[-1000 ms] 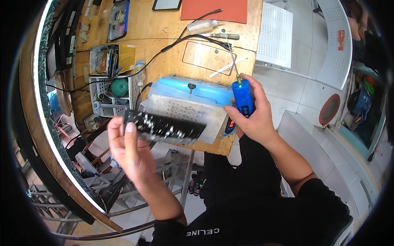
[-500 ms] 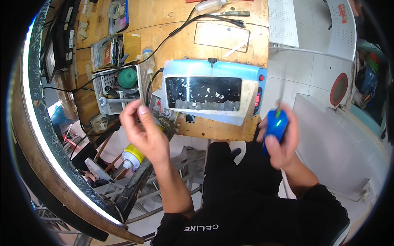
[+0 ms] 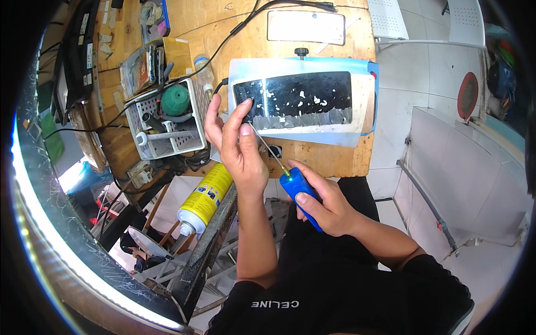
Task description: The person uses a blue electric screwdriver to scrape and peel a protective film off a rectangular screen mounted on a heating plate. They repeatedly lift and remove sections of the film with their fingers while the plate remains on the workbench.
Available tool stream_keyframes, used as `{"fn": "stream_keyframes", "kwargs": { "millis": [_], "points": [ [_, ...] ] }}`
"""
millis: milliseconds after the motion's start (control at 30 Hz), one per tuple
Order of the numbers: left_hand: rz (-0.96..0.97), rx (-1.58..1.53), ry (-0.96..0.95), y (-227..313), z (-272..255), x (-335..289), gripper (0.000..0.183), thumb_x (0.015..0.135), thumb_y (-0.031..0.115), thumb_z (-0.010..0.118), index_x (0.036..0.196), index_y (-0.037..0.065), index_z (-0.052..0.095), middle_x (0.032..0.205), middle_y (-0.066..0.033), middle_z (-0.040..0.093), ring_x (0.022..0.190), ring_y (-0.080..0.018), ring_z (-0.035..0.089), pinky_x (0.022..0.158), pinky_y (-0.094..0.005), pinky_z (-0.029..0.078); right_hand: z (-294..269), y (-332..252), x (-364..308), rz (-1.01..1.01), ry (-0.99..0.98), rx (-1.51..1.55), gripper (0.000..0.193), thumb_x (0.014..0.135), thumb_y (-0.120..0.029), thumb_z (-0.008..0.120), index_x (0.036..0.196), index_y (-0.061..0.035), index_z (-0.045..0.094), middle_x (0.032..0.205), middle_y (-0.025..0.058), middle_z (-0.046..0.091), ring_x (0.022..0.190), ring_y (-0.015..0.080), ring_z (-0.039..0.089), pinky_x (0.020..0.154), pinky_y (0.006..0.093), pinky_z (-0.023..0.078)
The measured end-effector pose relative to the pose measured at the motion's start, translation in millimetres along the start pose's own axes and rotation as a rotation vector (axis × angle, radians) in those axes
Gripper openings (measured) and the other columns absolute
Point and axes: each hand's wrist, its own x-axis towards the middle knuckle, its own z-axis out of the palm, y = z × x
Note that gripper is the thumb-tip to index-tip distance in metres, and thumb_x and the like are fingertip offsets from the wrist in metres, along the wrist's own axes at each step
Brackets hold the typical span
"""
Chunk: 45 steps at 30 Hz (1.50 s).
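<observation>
My right hand (image 3: 326, 209) is wrapped around a blue handheld electric tool (image 3: 301, 192) with a small green light and a long thin metal shaft. The shaft slants up to the left, its tip by the lower left corner of a black phone screen (image 3: 301, 92). White flecks and a ragged grey strip along the near edge mark that screen. It lies on a pale pad (image 3: 364, 106) over a light-blue heating plate machine (image 3: 335, 138). My left hand (image 3: 243, 159) is open, fingers apart, a fingertip at the screen's left end; whether it presses there I cannot tell.
A white basket (image 3: 198, 134) with a green ball-shaped thing and tools stands left on the wooden bench (image 3: 357, 159). A yellow spray can (image 3: 206, 192) lies below my left wrist. A black cable (image 3: 231, 36) crosses behind, near a clear rectangular frame (image 3: 306, 27).
My right hand has brought the blue tool leftward to the near edge of the screen. My left hand has moved right, to the screen's left end. The view has shifted.
</observation>
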Motion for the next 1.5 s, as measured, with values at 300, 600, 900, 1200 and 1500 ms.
{"fn": "stream_keyframes", "kwargs": {
  "millis": [300,600,900,1200,1500],
  "points": [
    [0.021,-0.016,-0.009,-0.5,-2.1,6.3,0.031,0.104,0.011,0.058,0.131,0.005,0.073,0.157,-0.0225,0.045,0.144,-0.0305,0.046,0.120,-0.0432,0.033,12.3,-1.9,-5.0,-0.013,0.060,-0.003,0.063,0.111,-0.026,0.052,0.163,0.0027,0.030,0.100,0.0130,0.064,0.075,0.0148,0.066,0.073,0.0314,0.056],
    [-0.002,-0.084,-0.026,-3.1,-2.8,7.9,0.031,0.104,0.011,0.060,0.132,0.003,0.071,0.157,-0.0186,0.047,0.142,-0.0263,0.048,0.118,-0.0400,0.036,15.7,-0.5,-7.2,0.001,0.065,0.057,0.064,0.111,-0.026,0.052,0.163,0.0033,0.029,0.109,0.0157,0.067,0.076,0.0125,0.065,0.071,0.0291,0.056],
    [-0.057,-0.117,0.002,-6.5,-0.6,7.9,0.027,0.106,0.012,0.061,0.129,0.003,0.071,0.156,-0.0158,0.048,0.137,-0.0222,0.051,0.112,-0.0346,0.041,18.4,0.0,-6.9,-0.009,0.091,0.057,0.065,0.111,-0.026,0.053,0.164,0.0031,0.028,0.109,0.0155,0.067,0.077,0.0114,0.064,0.073,0.0283,0.055],
    [0.001,0.005,0.000,-2.8,-2.7,9.4,0.026,0.106,0.015,0.063,0.127,0.004,0.072,0.155,-0.0169,0.049,0.138,-0.0234,0.051,0.114,-0.0374,0.039,22.5,0.7,-2.7,-0.049,0.116,0.093,0.064,0.111,-0.024,0.054,0.162,0.0043,0.031,0.102,0.0132,0.064,0.075,0.0131,0.065,0.069,0.0292,0.055],
    [0.000,0.082,-0.005,2.6,-4.0,9.8,0.025,0.106,0.017,0.064,0.127,0.005,0.073,0.152,-0.0177,0.050,0.138,-0.0240,0.051,0.114,-0.0381,0.039,22.7,-0.1,-4.4,-0.030,0.127,0.088,0.063,0.111,-0.023,0.053,0.162,0.0041,0.031,0.110,0.0145,0.067,0.078,0.0117,0.065,0.073,0.0281,0.055]
  ]
}}
